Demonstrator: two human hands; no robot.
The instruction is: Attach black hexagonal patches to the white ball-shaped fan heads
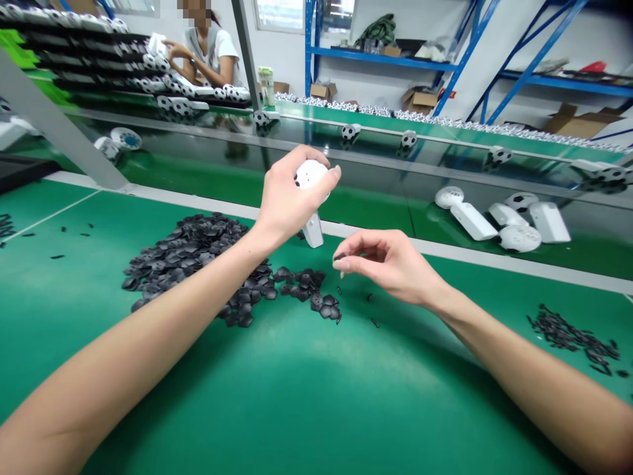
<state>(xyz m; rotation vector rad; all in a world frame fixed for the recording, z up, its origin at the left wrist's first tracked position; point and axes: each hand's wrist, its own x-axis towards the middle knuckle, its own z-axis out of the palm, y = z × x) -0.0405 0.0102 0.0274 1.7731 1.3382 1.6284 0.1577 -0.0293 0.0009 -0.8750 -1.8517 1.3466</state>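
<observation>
Head view: a white ball [310,174] with a few small holes in its face sits in the left hand [285,192], whose fingers are curled round it, the thumb across its near side. A white handle [313,232] shows just below those fingers. Lower and to their right, the right hand [384,265] has thumb and forefinger pinched together on a small black piece [339,256], apart from the ball. Loose black patches [329,307] lie on the green bench [316,396] just left of and below the right fingers; a large black pile [185,254] spreads left of both hands, partly behind the left forearm. Well right of the right fingers are thin black strips [568,335]. Beyond the fingers, white parts [473,221] lie to the right, and a co-worker [225,59] sits at far left.
</observation>
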